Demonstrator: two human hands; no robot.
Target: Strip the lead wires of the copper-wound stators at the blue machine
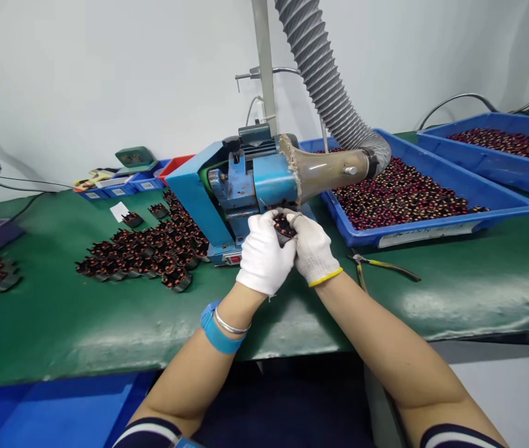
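Note:
A small round dark part with orange bits (284, 229) sits between my two gloved hands, just under the front of a blue bench machine (274, 177). My left hand (264, 252), in a white glove, is closed around its left side. From the right, my right hand (312, 244), in a white glove with a yellow cuff edge, grips the same part. Fine wires seem to stick up near the fingertips. Several similar dark parts with orange bits (152, 246) stand grouped on the green table, left of the machine.
A grey ribbed hose (325, 62) runs down to the machine's hood. At right, a blue tray (432, 224) holds many small dark-red and gold pieces, with another blue tray (493, 162) behind. Yellow-handled pliers (386, 266) lie on the green table (106, 336). Small bins (124, 186) stand at the back left.

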